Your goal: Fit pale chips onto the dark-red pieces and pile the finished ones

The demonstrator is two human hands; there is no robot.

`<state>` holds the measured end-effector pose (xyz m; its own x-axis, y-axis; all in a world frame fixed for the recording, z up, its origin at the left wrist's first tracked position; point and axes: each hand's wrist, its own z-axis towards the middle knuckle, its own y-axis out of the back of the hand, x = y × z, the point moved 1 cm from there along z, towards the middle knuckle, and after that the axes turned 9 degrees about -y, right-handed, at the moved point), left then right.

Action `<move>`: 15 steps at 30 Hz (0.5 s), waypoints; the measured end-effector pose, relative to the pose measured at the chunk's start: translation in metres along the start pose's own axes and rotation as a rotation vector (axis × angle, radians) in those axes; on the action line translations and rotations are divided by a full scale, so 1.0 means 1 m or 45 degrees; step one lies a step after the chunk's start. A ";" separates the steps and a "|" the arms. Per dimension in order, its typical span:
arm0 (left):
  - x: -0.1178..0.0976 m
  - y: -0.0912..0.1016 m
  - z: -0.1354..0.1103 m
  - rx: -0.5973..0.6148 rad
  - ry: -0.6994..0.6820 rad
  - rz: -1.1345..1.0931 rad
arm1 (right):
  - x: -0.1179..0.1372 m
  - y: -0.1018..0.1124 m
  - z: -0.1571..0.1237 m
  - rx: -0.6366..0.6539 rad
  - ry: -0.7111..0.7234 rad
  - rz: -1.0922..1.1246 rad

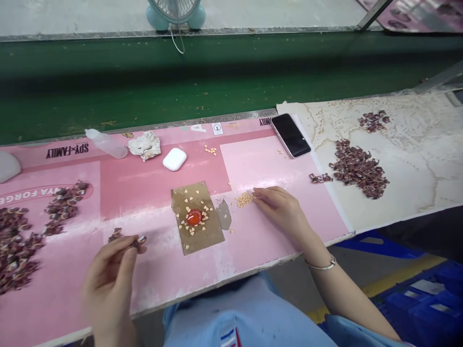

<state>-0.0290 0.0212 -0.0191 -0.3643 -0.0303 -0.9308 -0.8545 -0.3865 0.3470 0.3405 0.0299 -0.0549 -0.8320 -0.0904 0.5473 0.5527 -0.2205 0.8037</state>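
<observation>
My left hand (pixel 112 274) pinches a small dark brown piece (pixel 136 243) with a pale tip between thumb and forefinger. Just behind it lies another dark piece (pixel 115 234). My right hand (pixel 280 209) has its fingertips together at the right edge of a heap of tiny tan pieces (pixel 243 199); whether one is between them I cannot tell. Between my hands is a brown square sheet (pixel 197 243), with a glossy orange-red blob (pixel 194 218) in its middle and several tan, heart-like pieces around it.
Dark brown pieces lie in heaps at left (pixel 16 250) and right (pixel 360 171). Along the back are a squeeze bottle (pixel 106 143), crumpled tissue (pixel 145 145), a white case (pixel 174 159) and a phone (pixel 290 136). Beyond the pink mat runs a green belt (pixel 224 72), with a fan (pixel 176 12) behind.
</observation>
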 end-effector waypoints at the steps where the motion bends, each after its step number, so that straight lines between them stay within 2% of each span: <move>1: -0.001 -0.001 -0.002 0.002 0.018 -0.016 | 0.002 -0.001 0.000 -0.009 0.013 -0.014; 4: -0.004 -0.006 -0.010 0.017 0.015 -0.070 | 0.006 -0.004 0.001 -0.055 0.049 -0.052; 11: -0.014 -0.023 -0.024 0.214 -0.026 -0.227 | 0.001 -0.005 0.002 -0.099 0.092 -0.065; 13: -0.020 -0.026 -0.026 0.299 -0.046 -0.254 | 0.010 0.000 0.001 -0.110 0.043 0.011; 15: -0.027 -0.030 -0.027 0.441 -0.076 -0.277 | 0.032 0.005 -0.001 -0.094 -0.007 0.198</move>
<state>0.0171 0.0087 -0.0072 -0.1736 0.0757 -0.9819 -0.9843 -0.0446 0.1705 0.3162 0.0249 -0.0339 -0.7364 -0.1235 0.6652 0.6694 -0.2751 0.6900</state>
